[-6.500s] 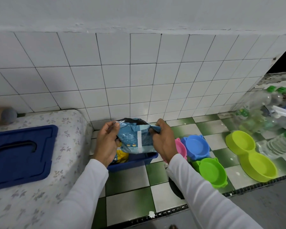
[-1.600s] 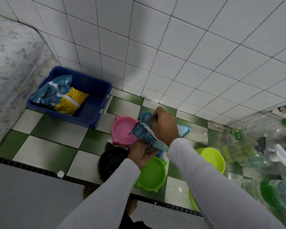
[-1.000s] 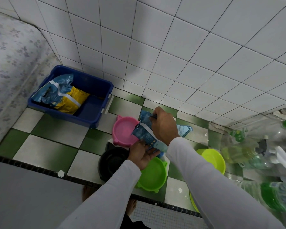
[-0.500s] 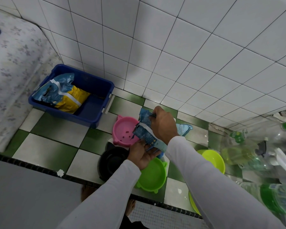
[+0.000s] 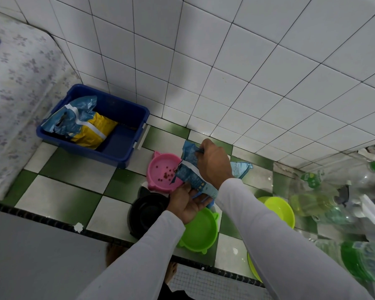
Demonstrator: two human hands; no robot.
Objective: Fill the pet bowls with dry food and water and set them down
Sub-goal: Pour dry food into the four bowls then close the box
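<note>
A blue food pouch is tilted over the pink bowl, its torn mouth at the bowl's right rim. My right hand grips the pouch from above and my left hand supports its lower end from below. Several small red-brown kibbles lie in the pink bowl. A black bowl sits just in front of the pink one, and a green bowl is under my left wrist. A lime double bowl is at the right, partly hidden by my right arm.
A blue bin at the left by the wall holds a blue pouch and a yellow pouch. Clear and green plastic bottles crowd the right side. A floral-covered surface rises at far left. The counter's front edge has a black trim.
More kibble has dropped from the pouch into the pink bowl, which held none a second ago. Both hands stay on the pouch in about the same place.
</note>
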